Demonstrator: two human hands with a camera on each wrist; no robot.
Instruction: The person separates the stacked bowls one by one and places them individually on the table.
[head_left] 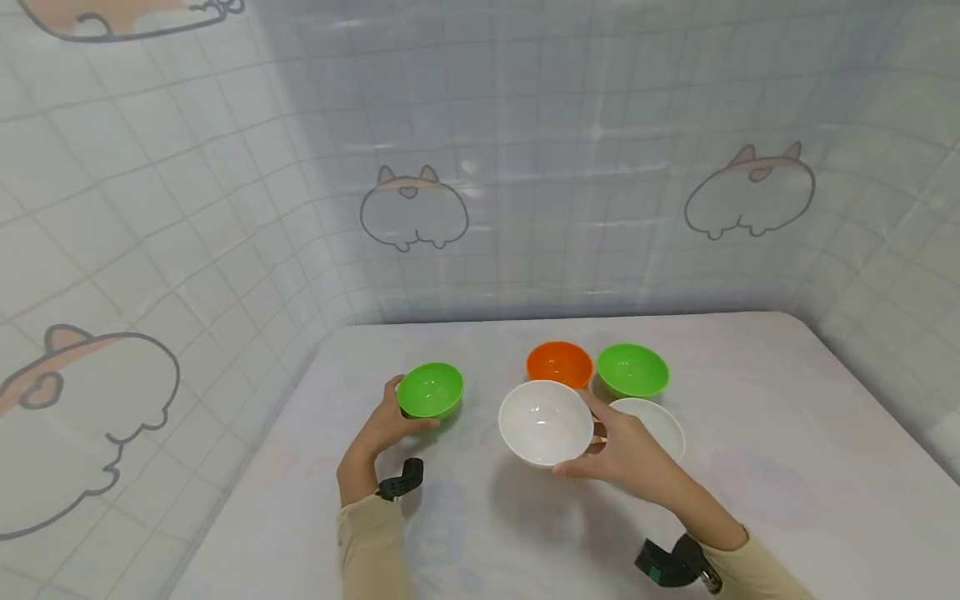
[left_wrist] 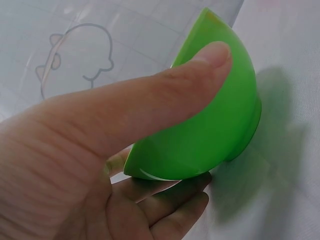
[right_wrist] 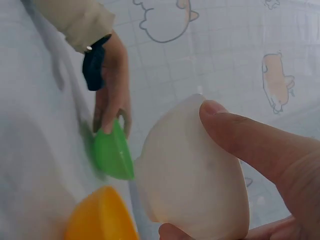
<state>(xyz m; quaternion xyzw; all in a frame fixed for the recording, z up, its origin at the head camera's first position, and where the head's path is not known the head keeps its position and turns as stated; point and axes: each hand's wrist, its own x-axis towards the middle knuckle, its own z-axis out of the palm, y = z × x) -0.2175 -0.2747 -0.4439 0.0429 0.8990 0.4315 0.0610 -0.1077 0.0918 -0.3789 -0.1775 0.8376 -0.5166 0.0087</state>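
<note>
My left hand grips a green bowl by its side, at the left of the table. The left wrist view has the thumb lying across the outside of that green bowl and the other fingers beneath its far side. With my right hand I hold a white bowl by its right side, lifted above the table with its shadow below. In the right wrist view, the thumb presses the wall of the white bowl near the rim, with a fingertip at the opposite side.
Behind the white bowl stand an orange bowl and a second green bowl. Another white dish sits partly hidden behind my right hand. A white cloth covers the table, and a printed grid curtain rises around it.
</note>
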